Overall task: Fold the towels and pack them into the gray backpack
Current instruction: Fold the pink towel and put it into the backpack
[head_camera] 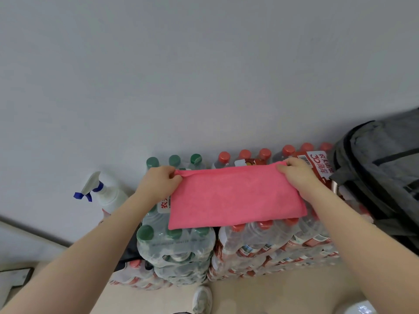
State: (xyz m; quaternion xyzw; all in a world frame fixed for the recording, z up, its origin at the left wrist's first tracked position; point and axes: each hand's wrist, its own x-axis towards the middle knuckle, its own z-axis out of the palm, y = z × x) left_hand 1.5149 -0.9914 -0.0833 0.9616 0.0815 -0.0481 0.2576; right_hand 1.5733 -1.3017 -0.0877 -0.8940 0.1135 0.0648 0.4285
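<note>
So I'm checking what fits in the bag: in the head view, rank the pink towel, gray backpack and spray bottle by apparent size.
1. Pink towel; the cut-off gray backpack looks similar, so unsure.
2. Spray bottle, clearly smallest.

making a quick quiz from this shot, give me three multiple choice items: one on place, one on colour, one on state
1. Where is the backpack?
A. right of the towel
B. left of the towel
C. under the spray bottle

2. What colour is the towel?
A. blue
B. pink
C. white

3. How is the towel held?
A. by one hand
B. by no hand
C. by both hands at its far corners

Answers: 1 A, it sits at the right edge; 2 B, the cloth is plainly pink; 3 C, the left hand and right hand each pinch a corner.
</note>
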